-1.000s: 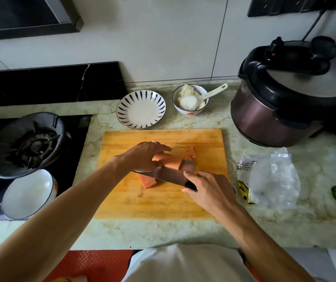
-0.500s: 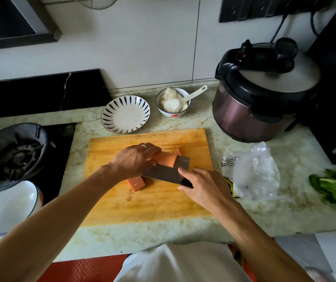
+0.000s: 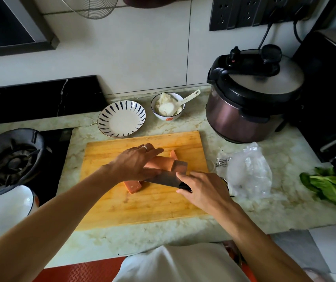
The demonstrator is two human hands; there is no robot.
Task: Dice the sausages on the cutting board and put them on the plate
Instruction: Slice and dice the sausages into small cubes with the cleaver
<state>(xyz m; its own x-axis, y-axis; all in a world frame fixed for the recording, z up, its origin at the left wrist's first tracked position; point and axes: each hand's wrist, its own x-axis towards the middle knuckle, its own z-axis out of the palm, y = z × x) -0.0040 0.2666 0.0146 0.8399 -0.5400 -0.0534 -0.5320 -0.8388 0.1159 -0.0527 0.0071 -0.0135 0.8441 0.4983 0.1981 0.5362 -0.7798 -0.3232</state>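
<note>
A wooden cutting board (image 3: 155,202) lies on the marble counter. On it a pink sausage (image 3: 161,163) lies under my left hand (image 3: 134,161), whose fingers press down flat along its top. My right hand (image 3: 201,188) grips the black handle of a cleaver (image 3: 166,176), and its blade stands across the sausage. A cut piece (image 3: 133,186) lies in front of the blade and a small piece (image 3: 173,154) behind it. The white plate (image 3: 121,119) with dark blue stripes stands behind the board and holds nothing.
A bowl of rice (image 3: 168,106) with a white spoon sits beside the plate. A pressure cooker (image 3: 248,98) stands at the right rear. A clear plastic bag (image 3: 248,171) and green leaves (image 3: 334,186) lie right of the board. A gas burner (image 3: 10,159) and white bowl (image 3: 4,212) are left.
The camera has turned to the right and a little up. Both hands stay on the sausage and the cleaver in much the same pose.
</note>
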